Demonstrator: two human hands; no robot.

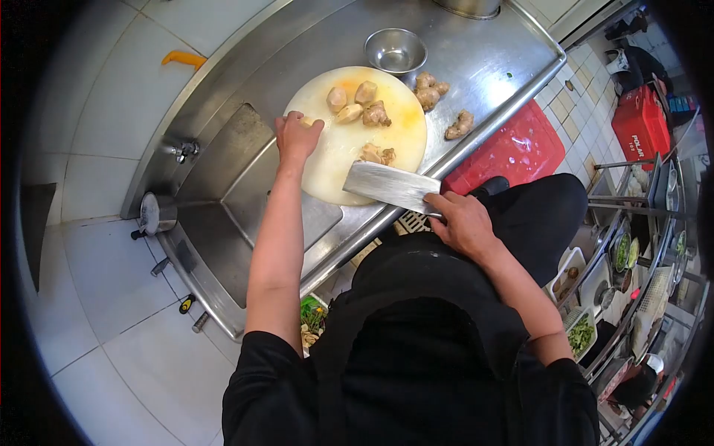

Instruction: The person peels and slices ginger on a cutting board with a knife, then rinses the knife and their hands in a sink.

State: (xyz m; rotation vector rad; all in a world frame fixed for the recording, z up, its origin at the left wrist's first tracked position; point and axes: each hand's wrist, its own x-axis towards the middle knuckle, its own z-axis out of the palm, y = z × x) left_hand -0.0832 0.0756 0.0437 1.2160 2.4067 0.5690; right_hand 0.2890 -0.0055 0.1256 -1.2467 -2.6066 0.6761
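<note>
At the left edge of the round white cutting board (312,169), my left hand (299,137) has its fingers closed on a pale piece of ginger (307,121), mostly covered by the hand. My right hand (467,224) grips the handle of a cleaver (392,185), whose broad blade lies over the board's near right edge. Just beyond the blade sits a small knob of ginger (378,154). Several pale, peeled-looking ginger pieces (348,114) rest farther back on the board, beside a browner ginger piece (377,114).
A steel bowl (396,51) stands behind the board on the metal counter. Two ginger roots lie to its right, one ginger root (460,125) near the counter's edge. A red lid-like container (513,152) is below that edge. The steel sink (212,245) lies left; shelving (632,204) stands right.
</note>
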